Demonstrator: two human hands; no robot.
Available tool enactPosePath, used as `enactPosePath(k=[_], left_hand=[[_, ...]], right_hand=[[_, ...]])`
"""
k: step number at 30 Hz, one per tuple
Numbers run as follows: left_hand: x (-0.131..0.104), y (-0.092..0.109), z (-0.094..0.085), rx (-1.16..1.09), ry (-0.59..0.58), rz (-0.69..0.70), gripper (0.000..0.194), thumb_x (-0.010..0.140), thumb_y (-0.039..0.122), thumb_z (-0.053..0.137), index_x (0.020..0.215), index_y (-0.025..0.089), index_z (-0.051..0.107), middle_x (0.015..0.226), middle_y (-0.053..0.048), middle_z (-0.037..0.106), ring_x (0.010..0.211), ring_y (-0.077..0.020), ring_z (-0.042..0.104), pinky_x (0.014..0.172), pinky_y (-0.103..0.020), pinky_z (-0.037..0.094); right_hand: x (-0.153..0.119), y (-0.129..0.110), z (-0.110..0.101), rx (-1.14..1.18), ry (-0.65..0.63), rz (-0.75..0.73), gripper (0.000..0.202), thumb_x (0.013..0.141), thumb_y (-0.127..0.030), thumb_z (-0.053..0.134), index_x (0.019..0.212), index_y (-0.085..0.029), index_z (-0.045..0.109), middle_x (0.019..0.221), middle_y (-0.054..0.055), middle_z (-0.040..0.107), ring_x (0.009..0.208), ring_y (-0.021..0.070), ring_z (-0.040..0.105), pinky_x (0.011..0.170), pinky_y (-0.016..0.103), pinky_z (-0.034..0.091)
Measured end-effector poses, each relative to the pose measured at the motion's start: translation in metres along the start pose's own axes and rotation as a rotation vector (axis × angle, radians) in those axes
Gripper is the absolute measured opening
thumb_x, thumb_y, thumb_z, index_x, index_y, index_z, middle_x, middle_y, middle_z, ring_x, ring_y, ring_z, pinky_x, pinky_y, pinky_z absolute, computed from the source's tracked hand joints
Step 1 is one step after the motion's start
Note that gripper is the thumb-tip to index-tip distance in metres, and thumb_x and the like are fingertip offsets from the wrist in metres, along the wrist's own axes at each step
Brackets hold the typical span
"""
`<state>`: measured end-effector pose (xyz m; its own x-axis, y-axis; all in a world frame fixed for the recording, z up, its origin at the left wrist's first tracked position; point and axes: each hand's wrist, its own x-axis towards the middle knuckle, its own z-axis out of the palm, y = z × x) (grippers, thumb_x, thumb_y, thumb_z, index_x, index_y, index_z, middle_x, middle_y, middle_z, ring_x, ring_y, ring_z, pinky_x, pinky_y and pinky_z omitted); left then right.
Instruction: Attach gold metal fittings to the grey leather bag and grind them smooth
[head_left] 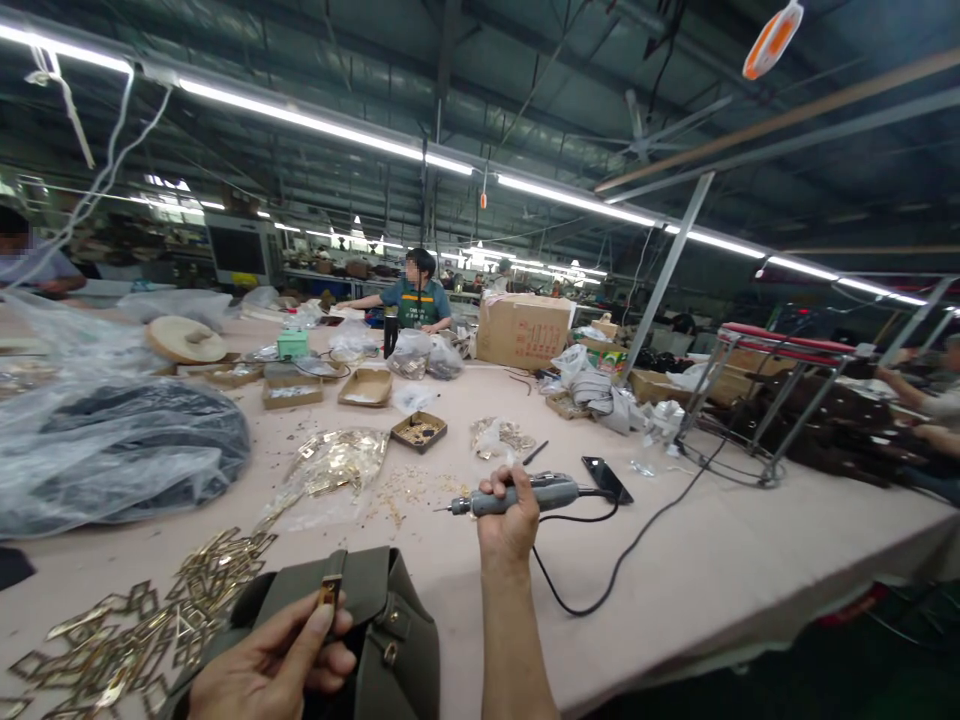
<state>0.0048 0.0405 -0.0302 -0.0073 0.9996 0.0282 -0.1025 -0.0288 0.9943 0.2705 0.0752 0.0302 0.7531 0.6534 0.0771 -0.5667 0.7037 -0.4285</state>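
The green bag (411, 630) is at the near side of the desk (720, 540), and it looks only part done. A small gold piece (330, 588) is at its flap, but I can't tell if it is stuck on or just held there. Two gold fittings (389, 653) are on the bag's side. A big pile of loose gold frames (150, 630) lies on the left, so there seems to be lots left to do. The power screwdriver (551, 490) is well apart from the gold piece, so no screw is being turned there.

The left hand (289, 645) comes in low, over the bag. Its thumb and finger pinch the gold piece, and the other fingers are curled. The right hand (510, 510) is wrapped around the power screwdriver. That arm goes straight up from the near edge, and the tool lies almost flat, its thin tip pointing left.
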Motion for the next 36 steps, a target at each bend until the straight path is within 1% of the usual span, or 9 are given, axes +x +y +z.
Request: enactPosePath(k=[7,12,19,24,28,30,32,34,36], left_hand=[[-0.008,0.018,0.010,0.015,0.027,-0.001,0.060,0.060,0.064,0.091,0.092,0.014,0.083,0.080,-0.010,0.080,0.057,-0.0241,0.072,0.048,-0.030,0.062],[-0.009,0.025,0.014,0.030,0.049,0.006,0.061,0.058,0.065,0.090,0.090,0.014,0.083,0.078,-0.010,0.079,0.055,-0.0243,0.072,0.046,-0.030,0.062],[-0.014,0.028,0.012,0.071,0.034,0.025,0.059,0.062,0.064,0.088,0.092,0.014,0.083,0.078,-0.010,0.080,0.055,-0.0244,0.072,0.048,-0.030,0.062],[-0.013,0.030,0.013,0.072,-0.004,0.043,0.057,0.065,0.062,0.086,0.092,0.013,0.082,0.077,-0.009,0.079,0.054,-0.0225,0.071,0.048,-0.029,0.062],[-0.019,0.037,0.014,0.064,-0.004,0.063,0.047,0.072,0.056,0.082,0.090,0.012,0.081,0.073,-0.009,0.077,0.051,-0.0196,0.070,0.047,-0.026,0.059],[-0.029,0.042,0.016,0.044,-0.006,0.079,0.038,0.078,0.049,0.077,0.085,0.012,0.079,0.068,-0.008,0.075,0.048,-0.0170,0.067,0.044,-0.022,0.054],[-0.034,0.044,0.019,0.019,-0.028,0.081,0.033,0.085,0.043,0.069,0.078,0.012,0.075,0.060,-0.006,0.071,0.044,-0.0151,0.065,0.043,-0.021,0.051],[-0.031,0.041,0.021,0.014,-0.047,0.050,0.033,0.088,0.040,0.063,0.073,0.012,0.071,0.051,-0.005,0.065,0.042,-0.0152,0.063,0.042,-0.020,0.048],[-0.028,0.037,0.020,0.017,-0.024,0.026,0.030,0.088,0.037,0.062,0.071,0.013,0.069,0.048,-0.005,0.064,0.039,-0.0143,0.061,0.040,-0.019,0.046]], right_hand=[[-0.044,-0.031,0.027,-0.002,-0.105,-0.078,0.045,0.074,-0.037,0.087,0.081,-0.021,0.046,0.072,-0.007,0.051,0.056,0.0064,0.039,0.061,0.025,0.042],[-0.068,-0.043,0.040,-0.049,-0.208,-0.143,0.038,0.082,-0.037,0.082,0.077,-0.020,0.048,0.073,-0.006,0.051,0.056,0.0067,0.038,0.060,0.026,0.042],[-0.094,-0.055,0.054,0.006,-0.337,-0.158,0.029,0.087,-0.028,0.078,0.073,-0.019,0.055,0.074,-0.004,0.052,0.056,0.0065,0.040,0.059,0.025,0.042],[-0.106,-0.054,0.062,-0.017,-0.399,-0.230,0.023,0.089,-0.025,0.075,0.075,-0.019,0.058,0.076,-0.003,0.054,0.056,0.0064,0.042,0.060,0.025,0.043],[-0.119,-0.052,0.066,-0.064,-0.436,-0.232,0.023,0.089,-0.026,0.074,0.075,-0.019,0.057,0.074,-0.003,0.054,0.056,0.0069,0.044,0.060,0.025,0.043],[-0.129,-0.052,0.067,-0.108,-0.454,-0.237,0.025,0.088,-0.026,0.074,0.072,-0.018,0.055,0.072,-0.003,0.056,0.056,0.0072,0.044,0.060,0.026,0.043],[-0.135,-0.052,0.067,-0.163,-0.461,-0.288,0.022,0.083,-0.021,0.074,0.070,-0.017,0.057,0.070,-0.002,0.057,0.056,0.0078,0.045,0.061,0.027,0.043],[-0.136,-0.047,0.067,-0.199,-0.476,-0.323,0.021,0.080,-0.017,0.071,0.067,-0.017,0.054,0.070,-0.001,0.058,0.054,0.0091,0.045,0.059,0.028,0.043],[-0.136,-0.042,0.068,-0.219,-0.493,-0.337,0.018,0.077,-0.015,0.066,0.064,-0.017,0.054,0.068,0.000,0.058,0.052,0.0102,0.045,0.056,0.029,0.041]])
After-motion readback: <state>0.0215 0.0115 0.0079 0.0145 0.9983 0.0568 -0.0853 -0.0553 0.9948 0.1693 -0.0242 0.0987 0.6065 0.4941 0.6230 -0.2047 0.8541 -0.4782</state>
